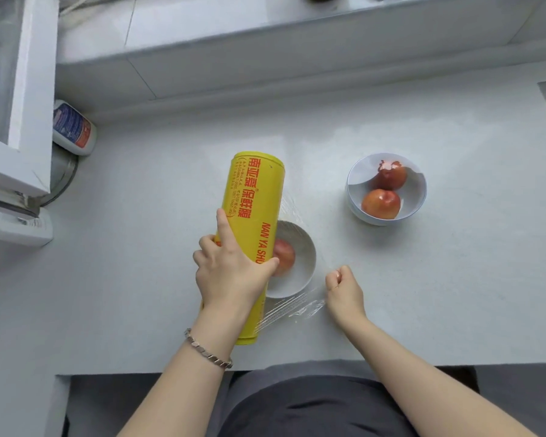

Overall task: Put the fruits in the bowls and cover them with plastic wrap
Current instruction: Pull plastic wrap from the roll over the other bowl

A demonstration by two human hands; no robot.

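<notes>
My left hand [230,266] grips a long yellow plastic wrap roll [251,197] lying over the left side of a white bowl [297,279] that holds one red fruit [285,257]. A clear sheet of wrap [300,305] stretches from the roll across this bowl to my right hand [344,290], which pinches its free edge in curled fingers just right of the bowl. A second white bowl [356,184] at the right holds two red fruits [381,203]; a shiny film seems to lie over it.
The grey counter's front edge [202,370] is close to my body. At the far left stand a white bottle with a blue and red label [73,127], a metal pot [60,175] and a white appliance [16,89]. A raised ledge [265,48] runs along the back.
</notes>
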